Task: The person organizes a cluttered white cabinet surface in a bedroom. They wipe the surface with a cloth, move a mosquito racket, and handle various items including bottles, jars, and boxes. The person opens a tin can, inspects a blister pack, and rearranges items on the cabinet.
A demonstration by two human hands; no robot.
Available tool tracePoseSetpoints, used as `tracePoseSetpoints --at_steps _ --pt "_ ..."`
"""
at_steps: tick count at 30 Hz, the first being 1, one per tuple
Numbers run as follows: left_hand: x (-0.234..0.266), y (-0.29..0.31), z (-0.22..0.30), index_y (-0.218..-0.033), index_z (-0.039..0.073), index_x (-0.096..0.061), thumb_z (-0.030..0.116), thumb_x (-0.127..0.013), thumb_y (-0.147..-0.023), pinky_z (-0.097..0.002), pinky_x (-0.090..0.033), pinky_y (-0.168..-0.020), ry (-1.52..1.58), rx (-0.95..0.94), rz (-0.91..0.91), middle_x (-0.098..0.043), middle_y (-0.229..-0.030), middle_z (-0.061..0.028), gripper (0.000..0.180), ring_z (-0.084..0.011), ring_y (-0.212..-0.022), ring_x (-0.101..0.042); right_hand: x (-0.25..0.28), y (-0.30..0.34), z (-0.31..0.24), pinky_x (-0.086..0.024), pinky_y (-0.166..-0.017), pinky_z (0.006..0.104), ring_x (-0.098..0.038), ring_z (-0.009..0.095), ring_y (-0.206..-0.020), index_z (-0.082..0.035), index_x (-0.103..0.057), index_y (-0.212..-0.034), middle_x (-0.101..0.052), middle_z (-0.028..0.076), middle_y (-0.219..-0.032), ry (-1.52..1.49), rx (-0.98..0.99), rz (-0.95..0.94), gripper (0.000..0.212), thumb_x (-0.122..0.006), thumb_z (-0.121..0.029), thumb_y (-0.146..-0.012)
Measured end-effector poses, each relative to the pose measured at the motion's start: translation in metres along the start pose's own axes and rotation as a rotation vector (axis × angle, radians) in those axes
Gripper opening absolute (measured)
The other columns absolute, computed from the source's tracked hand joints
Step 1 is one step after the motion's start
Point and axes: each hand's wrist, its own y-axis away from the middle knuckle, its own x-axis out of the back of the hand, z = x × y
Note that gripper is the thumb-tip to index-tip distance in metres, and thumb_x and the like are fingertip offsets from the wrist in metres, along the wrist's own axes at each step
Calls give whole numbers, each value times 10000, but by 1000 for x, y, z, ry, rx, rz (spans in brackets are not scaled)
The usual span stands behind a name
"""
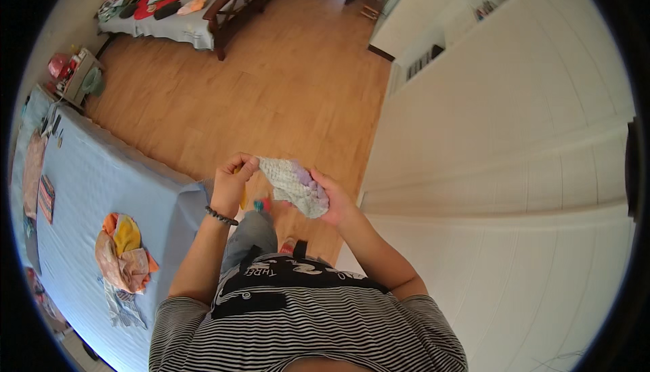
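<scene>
Between my two hands hangs a bumpy, knitted-looking cloth [288,181], pale green-white with a lilac patch along one side. My left hand [233,174], with a dark bead bracelet at the wrist, pinches its upper left corner. On the opposite side my right hand [335,199] grips the edge, the thumb on top and the other fingers mostly hidden behind. A narrow strip of yellow [243,197] shows just below my left hand; I cannot make out what it is.
To my left is a bed with a light blue sheet [145,182], bearing a heap of orange, yellow and patterned clothes [125,247]. White cabinet doors [501,155] stand close on my right. A wooden-armed sofa [233,10] with cushions sits far left, across the wood floor [271,81].
</scene>
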Motion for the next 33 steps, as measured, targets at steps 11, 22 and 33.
tracePoseSetpoints --at_steps 11,22,33 --pt "8 -277 55 -879 55 -670 152 -627 -917 -208 -367 -651 177 48 -43 -578 -762 52 113 -50 -693 -456 0 -198 -193 -493 -919 524 -567 342 -1147 6 -434 -1359 -550 176 -1301 88 3 106 538 -431 -389 -994" --pt "-65 -518 86 -887 52 -675 148 -653 -901 -202 -386 -680 7 48 -99 -587 -780 53 99 -41 -728 -484 51 -330 -392 -550 -814 409 -633 272 -1022 21 -496 -1301 -606 149 -1196 148 238 43 443 -592 -125 -894" --pt "-157 -747 103 -1004 53 -600 213 -554 -947 -279 -473 -666 516 390 -175 -631 -903 -72 177 -162 -730 -585 118 -468 -662 -546 -814 415 -622 293 -1042 26 -512 -1268 -602 164 -1199 103 232 84 451 -605 -121 -853"
